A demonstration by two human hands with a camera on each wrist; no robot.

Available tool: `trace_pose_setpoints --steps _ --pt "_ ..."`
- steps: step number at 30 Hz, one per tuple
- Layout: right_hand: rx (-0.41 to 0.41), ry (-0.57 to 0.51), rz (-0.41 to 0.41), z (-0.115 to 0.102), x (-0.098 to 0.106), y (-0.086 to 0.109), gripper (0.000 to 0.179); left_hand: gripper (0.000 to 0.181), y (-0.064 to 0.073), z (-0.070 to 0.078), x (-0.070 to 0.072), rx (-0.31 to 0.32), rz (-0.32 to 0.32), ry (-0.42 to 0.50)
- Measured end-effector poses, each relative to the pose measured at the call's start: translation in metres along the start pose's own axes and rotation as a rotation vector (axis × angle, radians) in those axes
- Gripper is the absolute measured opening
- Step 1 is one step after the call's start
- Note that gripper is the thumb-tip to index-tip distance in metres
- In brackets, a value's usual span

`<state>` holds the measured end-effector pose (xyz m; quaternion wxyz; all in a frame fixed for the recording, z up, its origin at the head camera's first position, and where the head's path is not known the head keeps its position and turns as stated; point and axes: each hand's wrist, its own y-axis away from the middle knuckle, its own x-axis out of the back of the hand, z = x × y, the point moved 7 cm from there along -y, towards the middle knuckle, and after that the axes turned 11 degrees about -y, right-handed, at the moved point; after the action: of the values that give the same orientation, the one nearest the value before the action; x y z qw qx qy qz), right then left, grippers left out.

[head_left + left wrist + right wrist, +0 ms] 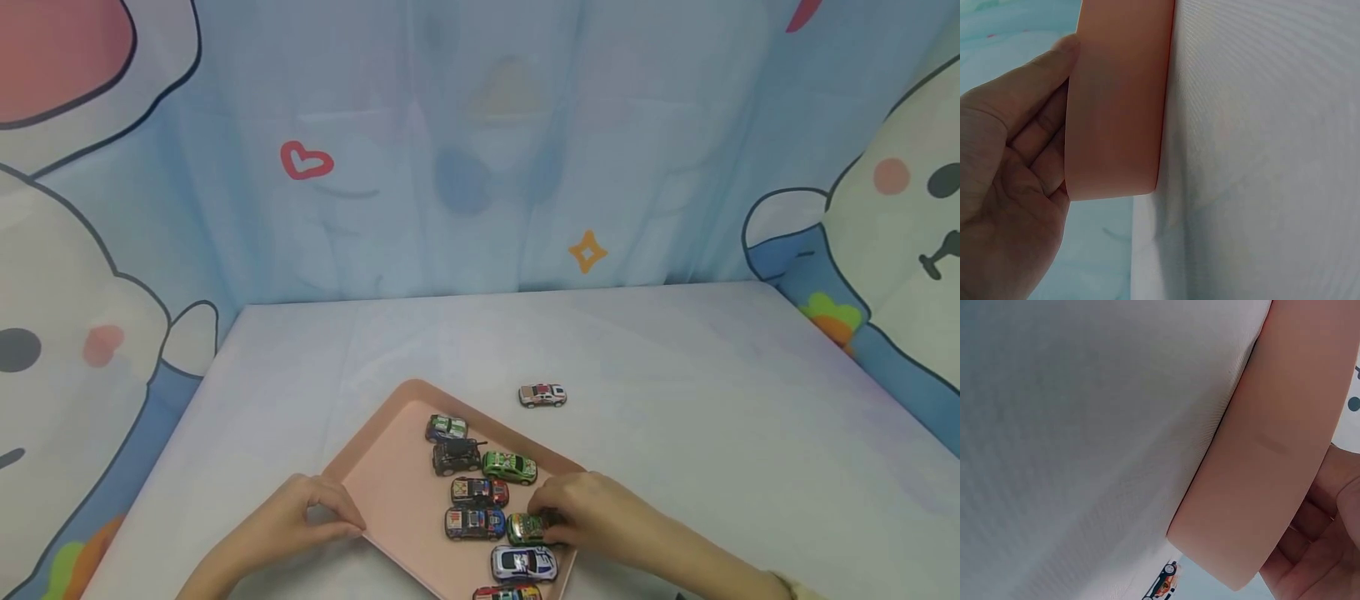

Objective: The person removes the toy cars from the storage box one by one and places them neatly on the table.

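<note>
Left hand (pixel 296 518) pinches tray (pixel 397 483); right hand (pixel 592 512) seemingly curls over green car (pixel 524 529).

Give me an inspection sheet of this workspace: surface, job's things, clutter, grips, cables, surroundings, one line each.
Surface: white cloth-covered table, faintly creased.
Job's things: shallow pink rectangular tray holding eight visible multicoloured toy cars, the nearest cut off by the frame; small white-and-red toy car on the table beyond the tray.
Clutter: small dark object at the head view's lower edge, unidentifiable.
Grips: right hand pinches one, a green patterned toy car; left hand touches the tray's rim, whether it pinches is unclear.
Cables: nothing seen.
Surroundings: light-blue fabric backdrop printed with cartoon animals.
</note>
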<state>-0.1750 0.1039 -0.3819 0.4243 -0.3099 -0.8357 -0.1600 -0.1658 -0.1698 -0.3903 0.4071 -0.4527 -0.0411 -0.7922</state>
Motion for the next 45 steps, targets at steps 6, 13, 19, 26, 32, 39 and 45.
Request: trace_pose_setpoints --steps 6,13,19,26,32,39,45 --pt "0.01 -0.01 0.005 -0.001 0.0 0.0 0.016 0.004 0.001 -0.001 0.0 -0.017 0.009 -0.004" --pt "0.025 -0.022 0.003 -0.002 0.001 0.001 0.016 0.005 0.002 -0.002 -0.001 -0.033 0.022 0.003" --pt "0.041 -0.028 0.011 -0.002 0.0 0.001 0.016 0.006 0.004 0.001 0.001 -0.046 0.049 -0.003" --pt "0.04 -0.017 0.011 -0.003 -0.001 0.0 0.015 0.009 0.007 0.002 0.002 -0.081 0.095 0.001" --pt "0.067 0.006 0.026 -0.004 0.003 0.001 0.016 0.007 0.004 0.001 0.002 -0.082 0.094 0.012" --pt "0.078 0.043 0.078 -0.007 0.016 0.003 0.017 0.009 0.003 0.002 0.002 -0.093 0.096 0.003" --pt "0.071 0.041 0.174 -0.01 0.048 0.008 0.024 0.009 0.003 0.003 0.002 -0.088 0.089 0.003"
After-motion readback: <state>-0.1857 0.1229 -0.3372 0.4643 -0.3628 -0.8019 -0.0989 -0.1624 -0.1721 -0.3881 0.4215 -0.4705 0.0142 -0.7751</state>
